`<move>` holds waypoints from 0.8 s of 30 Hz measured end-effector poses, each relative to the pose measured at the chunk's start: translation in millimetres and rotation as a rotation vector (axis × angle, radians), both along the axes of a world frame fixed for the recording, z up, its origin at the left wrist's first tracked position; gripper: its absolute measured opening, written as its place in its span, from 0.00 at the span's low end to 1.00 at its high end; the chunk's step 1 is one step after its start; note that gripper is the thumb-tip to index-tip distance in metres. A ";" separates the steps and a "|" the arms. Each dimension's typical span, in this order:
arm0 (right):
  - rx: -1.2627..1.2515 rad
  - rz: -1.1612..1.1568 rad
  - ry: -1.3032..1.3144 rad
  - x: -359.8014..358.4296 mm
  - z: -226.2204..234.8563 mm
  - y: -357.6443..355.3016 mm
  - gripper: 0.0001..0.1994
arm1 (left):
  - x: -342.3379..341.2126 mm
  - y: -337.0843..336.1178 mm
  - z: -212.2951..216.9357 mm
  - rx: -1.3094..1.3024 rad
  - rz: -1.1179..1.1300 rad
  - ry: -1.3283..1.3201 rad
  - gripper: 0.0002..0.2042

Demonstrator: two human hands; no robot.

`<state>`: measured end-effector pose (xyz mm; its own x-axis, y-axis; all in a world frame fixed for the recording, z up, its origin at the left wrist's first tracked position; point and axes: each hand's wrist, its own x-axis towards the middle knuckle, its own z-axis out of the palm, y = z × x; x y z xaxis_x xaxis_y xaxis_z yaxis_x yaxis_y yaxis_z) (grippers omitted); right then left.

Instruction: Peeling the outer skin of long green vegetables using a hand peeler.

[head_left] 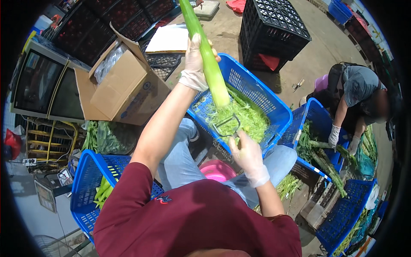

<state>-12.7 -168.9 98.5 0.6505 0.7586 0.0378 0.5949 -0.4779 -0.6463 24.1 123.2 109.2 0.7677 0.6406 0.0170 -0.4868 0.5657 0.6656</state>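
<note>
My left hand [195, 64], in a thin translucent glove, is closed around a long, thick green celtuce stem [211, 68]. The stem slants down, and its pale lower end meets a heap of shredded green peelings [252, 124] in a blue slotted crate [280, 115]. My right hand [248, 156], gloved likewise, grips a Y-shaped vegetable peeler [227, 125]. Its head is over the peelings, just below the stem's pale end; whether the blade touches the stem I cannot tell.
At right a person [361, 88] in gloves handles leafy stalks [323, 158] over another blue crate [295, 128]. An open cardboard box [124, 85] stands left. A blue basket [83, 192] at lower left holds green stems. Black crates [274, 34] are stacked ahead; a pink basin [217, 170] sits between my legs.
</note>
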 end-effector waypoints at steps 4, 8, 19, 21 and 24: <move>0.133 -0.077 0.094 8.0 8.6 2.4 0.13 | 1.2 -0.9 -4.3 -0.096 -0.027 -0.012 0.23; 0.148 -0.003 -0.064 24.1 21.1 27.3 0.16 | 4.5 -9.7 -2.9 -0.104 -0.082 -0.070 0.22; -0.104 -0.073 0.105 -11.5 -1.8 -9.6 0.17 | -3.4 3.9 0.7 -0.114 -0.001 -0.004 0.24; 0.055 -0.103 0.069 -4.9 3.1 -6.0 0.16 | -2.4 -2.5 1.3 -0.115 0.046 0.026 0.23; 0.090 -0.068 -0.147 1.4 10.9 14.5 0.15 | 3.7 -17.3 3.4 0.227 0.248 0.132 0.26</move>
